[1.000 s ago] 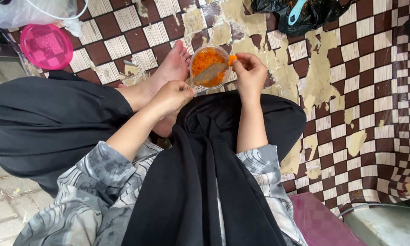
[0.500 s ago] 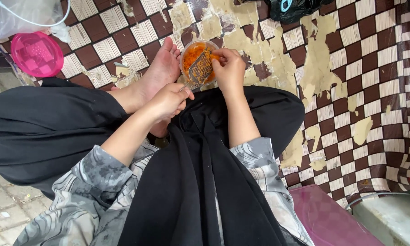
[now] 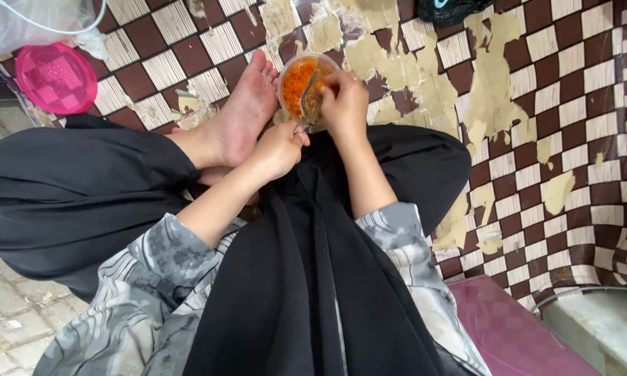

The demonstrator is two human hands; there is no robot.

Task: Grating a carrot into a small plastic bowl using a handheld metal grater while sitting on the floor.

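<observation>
We look down on a person seated on a worn checked floor mat [image 3: 571, 104], brown and cream with patches peeled away. A small clear plastic tub [image 3: 306, 82] of orange, shredded-looking food sits on the mat just beyond the knees, right beside a bare foot [image 3: 240, 115] that rests sole-sideways on the mat. The right hand [image 3: 345, 104] is over the tub's right rim, fingers curled closed against it, though we cannot tell whether they pinch the rim or a bit of the food. The left hand [image 3: 280, 147] sits just below the tub, closed in a loose fist around the handle of a spoon [image 3: 308, 97], whose bowl lies in the orange food. Both forearms come out of grey patterned sleeves [image 3: 167, 278], and a black garment [image 3: 70, 188] covers the lap and the folded legs. At the upper left a pink round lid [image 3: 56, 76] lies on the mat, near a clear plastic bag [image 3: 35, 24]. A dark bag [image 3: 453, 8] shows at the top edge, well apart from the tub. A purple cushion [image 3: 515, 327] lies at the lower right.
</observation>
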